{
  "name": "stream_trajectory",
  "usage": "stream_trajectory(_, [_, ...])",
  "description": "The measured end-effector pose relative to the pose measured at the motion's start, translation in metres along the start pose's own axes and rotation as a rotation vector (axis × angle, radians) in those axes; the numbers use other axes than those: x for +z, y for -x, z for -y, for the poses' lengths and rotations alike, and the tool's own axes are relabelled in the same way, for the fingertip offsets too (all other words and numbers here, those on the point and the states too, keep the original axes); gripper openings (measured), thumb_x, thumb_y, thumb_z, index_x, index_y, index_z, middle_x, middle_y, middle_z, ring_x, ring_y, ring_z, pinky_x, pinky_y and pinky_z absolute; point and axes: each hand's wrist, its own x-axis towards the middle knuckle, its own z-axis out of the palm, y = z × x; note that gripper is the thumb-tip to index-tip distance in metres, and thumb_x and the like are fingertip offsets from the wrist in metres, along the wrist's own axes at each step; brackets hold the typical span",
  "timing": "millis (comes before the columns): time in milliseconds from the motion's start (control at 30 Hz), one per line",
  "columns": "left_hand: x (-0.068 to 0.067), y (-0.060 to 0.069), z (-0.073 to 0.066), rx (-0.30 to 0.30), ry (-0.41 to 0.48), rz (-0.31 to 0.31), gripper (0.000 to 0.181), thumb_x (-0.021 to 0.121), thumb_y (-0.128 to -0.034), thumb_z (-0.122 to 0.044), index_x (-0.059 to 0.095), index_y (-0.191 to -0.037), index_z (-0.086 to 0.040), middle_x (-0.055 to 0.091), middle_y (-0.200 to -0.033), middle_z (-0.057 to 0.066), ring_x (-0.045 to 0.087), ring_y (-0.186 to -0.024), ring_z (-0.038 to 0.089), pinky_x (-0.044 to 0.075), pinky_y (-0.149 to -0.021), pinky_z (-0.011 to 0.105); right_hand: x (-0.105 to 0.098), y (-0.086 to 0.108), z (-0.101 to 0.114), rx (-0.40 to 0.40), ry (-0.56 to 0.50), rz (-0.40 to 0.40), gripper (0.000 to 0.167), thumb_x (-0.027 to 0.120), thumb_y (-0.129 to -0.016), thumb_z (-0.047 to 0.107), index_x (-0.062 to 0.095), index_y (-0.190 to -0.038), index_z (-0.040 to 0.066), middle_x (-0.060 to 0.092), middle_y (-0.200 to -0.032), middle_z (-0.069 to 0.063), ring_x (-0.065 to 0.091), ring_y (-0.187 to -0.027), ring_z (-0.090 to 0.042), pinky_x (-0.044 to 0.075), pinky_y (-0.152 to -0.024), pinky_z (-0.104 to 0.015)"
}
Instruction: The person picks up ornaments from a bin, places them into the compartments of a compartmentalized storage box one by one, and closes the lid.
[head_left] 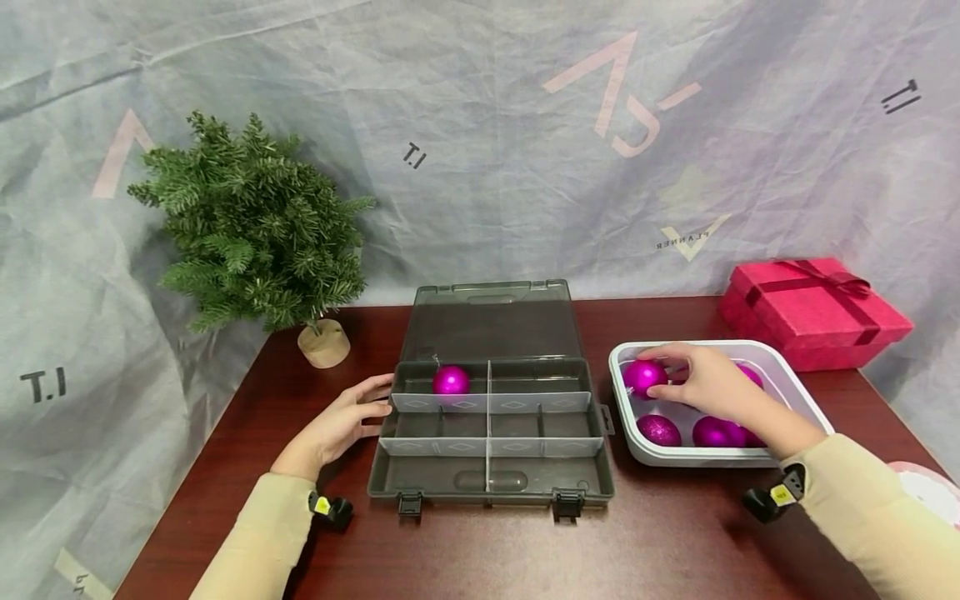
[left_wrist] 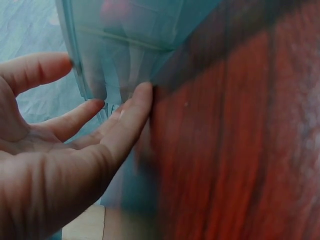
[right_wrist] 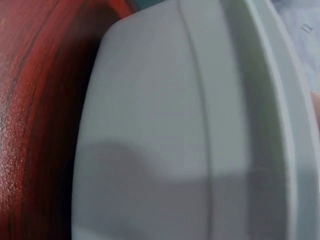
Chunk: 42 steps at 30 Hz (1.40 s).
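Observation:
A dark see-through compartment box (head_left: pixel 491 467) lies with its lid (head_left: pixel 491 321) laid back on the table. In its back left compartment sits one shiny magenta Christmas ball (head_left: pixel 452 381). My left hand (head_left: pixel 341 423) rests its fairly straight fingertips against the box's left side; the left wrist view shows them at the clear wall (left_wrist: pixel 125 30). Over the white tub (head_left: pixel 652 456), my right hand (head_left: pixel 708 383) pinches a shiny magenta Christmas ball (head_left: pixel 643 377) between thumb and fingers. Other balls, including a glittery one (head_left: pixel 658 431), lie in the tub, partly hidden by the hand.
A small artificial Christmas tree (head_left: pixel 255 225) on a wooden base (head_left: pixel 324 343) stands at the back left. Behind the tub is a red gift box (head_left: pixel 813 312) with a ribbon bow. A pale round item (head_left: pixel 930 496) lies at the right edge, and a grey cloth (head_left: pixel 480 167) hangs behind the table.

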Motion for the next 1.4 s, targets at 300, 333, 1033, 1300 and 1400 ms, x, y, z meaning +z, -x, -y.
stream_trajectory(300, [-0.001,0.001,-0.001,0.001,-0.005,0.003,0.068,0.052,-0.1013,-0.004,0.020,-0.161,0.000,0.020,-0.162,0.029,0.036,-0.136,0.044,0.037,-0.106,0.059,-0.019,0.005,0.010,0.162,-0.112,-0.060,0.047,0.086,-0.084,0.018,0.068,-0.125,0.004,0.072,-0.113,-0.019,0.070,-0.103,-0.039,0.055,-0.080,-0.022])
stream_trajectory(333, [-0.002,0.001,-0.001,0.001,-0.005,0.004,0.068,0.052,-0.1014,-0.004,0.020,-0.161,0.000,0.020,-0.162,0.029,0.036,-0.136,0.044,0.038,-0.106,0.059,-0.021,0.005,0.012,0.173,-0.117,-0.068,0.048,0.085,-0.085,0.020,0.068,-0.126,0.004,0.072,-0.114,-0.020,0.070,-0.104,-0.039,0.053,-0.079,-0.018])
stream_trajectory(1033, [0.002,-0.002,-0.003,-0.015,0.016,0.004,0.068,0.051,-0.1010,-0.003,0.020,-0.161,-0.001,0.021,-0.163,0.028,0.036,-0.136,0.041,0.039,-0.105,0.056,-0.008,-0.044,0.095,0.083,-0.190,-0.036,0.044,0.085,-0.086,0.025,0.070,-0.125,0.012,0.073,-0.116,-0.006,0.067,-0.111,-0.023,0.050,-0.091,-0.042])
stream_trajectory(1300, [0.001,-0.002,-0.003,-0.021,0.022,-0.009,0.067,0.050,-0.0998,-0.002,0.022,-0.161,-0.001,0.023,-0.162,0.028,0.040,-0.131,0.040,0.036,-0.106,0.060,0.027,-0.067,0.102,0.051,-0.155,0.031,0.041,0.085,-0.085,0.019,0.070,-0.120,0.005,0.074,-0.108,-0.008,0.070,-0.101,-0.024,0.052,-0.088,-0.047])
stream_trajectory(1400, [0.001,-0.002,-0.002,-0.021,0.023,-0.010,0.067,0.050,-0.0998,-0.002,0.022,-0.161,-0.001,0.022,-0.162,0.028,0.039,-0.132,0.040,0.035,-0.106,0.061,0.040,-0.075,0.104,0.049,-0.144,0.052,0.039,0.085,-0.084,0.018,0.071,-0.117,0.003,0.075,-0.103,-0.008,0.070,-0.098,-0.024,0.052,-0.086,-0.046])
